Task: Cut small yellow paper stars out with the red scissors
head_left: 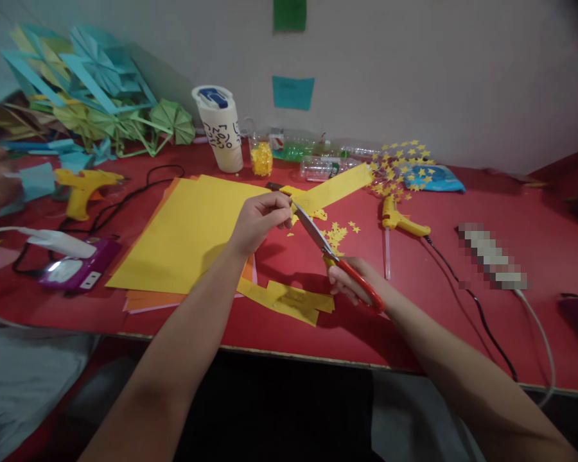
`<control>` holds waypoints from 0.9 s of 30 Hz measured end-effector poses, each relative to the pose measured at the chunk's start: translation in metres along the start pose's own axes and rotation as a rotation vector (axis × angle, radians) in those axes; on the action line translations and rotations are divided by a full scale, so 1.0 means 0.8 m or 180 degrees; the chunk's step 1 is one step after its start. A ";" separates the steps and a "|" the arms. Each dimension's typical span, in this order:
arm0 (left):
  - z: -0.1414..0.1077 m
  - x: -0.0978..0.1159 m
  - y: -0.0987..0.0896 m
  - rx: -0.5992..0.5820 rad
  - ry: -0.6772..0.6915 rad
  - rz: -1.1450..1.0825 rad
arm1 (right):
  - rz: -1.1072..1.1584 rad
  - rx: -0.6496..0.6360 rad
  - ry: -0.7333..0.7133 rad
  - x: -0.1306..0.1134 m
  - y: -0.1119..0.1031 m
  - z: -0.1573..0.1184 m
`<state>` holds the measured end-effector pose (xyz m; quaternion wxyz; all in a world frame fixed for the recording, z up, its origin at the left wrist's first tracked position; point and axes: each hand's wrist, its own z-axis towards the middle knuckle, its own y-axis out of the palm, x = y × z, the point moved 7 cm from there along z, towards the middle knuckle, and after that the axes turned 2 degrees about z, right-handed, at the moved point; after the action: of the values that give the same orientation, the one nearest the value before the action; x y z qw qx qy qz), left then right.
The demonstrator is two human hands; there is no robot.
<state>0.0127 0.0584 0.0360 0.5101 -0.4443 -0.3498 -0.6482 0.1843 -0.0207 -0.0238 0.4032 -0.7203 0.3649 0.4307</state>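
My right hand point(351, 282) grips a pair of red-handled scissors point(325, 247), its blades pointing up and left. My left hand point(262, 221) is closed in a pinch at the blade tips; whatever is between its fingers is too small or hidden to make out. Just beyond the fingertips a yellow paper strip point(337, 190) slants up to the right; I cannot tell whether the hand touches it. Small yellow paper stars point(337, 236) lie in a heap behind the scissors. Below the left wrist are cut yellow strips point(293, 301), and a stack of yellow sheets point(183, 237) lies to the left.
A yellow glue gun point(402, 221) stands at right, another glue gun point(84, 191) at left, both with black cords. A white tumbler point(220, 131), a cup of yellow pieces point(261, 158) and plastic bottles point(318, 167) line the wall. Another person's hand point(0, 183) is at far left.
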 end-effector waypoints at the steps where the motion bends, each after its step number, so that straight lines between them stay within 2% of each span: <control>1: 0.000 0.000 0.000 -0.0015 0.0011 -0.0005 | 0.0024 -0.0012 -0.0006 0.000 0.000 0.000; 10: -0.001 0.000 0.000 -0.0002 -0.0028 -0.0030 | 0.0138 0.0021 0.0014 0.000 0.002 0.001; 14: -0.001 -0.009 0.002 0.0014 -0.0294 -0.0171 | 0.0136 0.0047 0.0024 0.000 0.002 0.001; 19: -0.004 -0.017 0.012 -0.0181 -0.0643 -0.0314 | 0.0203 0.0134 -0.0062 -0.004 0.002 0.000; 27: -0.002 -0.018 0.006 0.0004 -0.0503 -0.0438 | 0.0197 0.0102 -0.0046 -0.005 0.003 0.000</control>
<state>0.0182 0.0608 0.0222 0.4354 -0.4686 -0.4190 -0.6444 0.1806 -0.0212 -0.0205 0.4038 -0.6989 0.3910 0.4423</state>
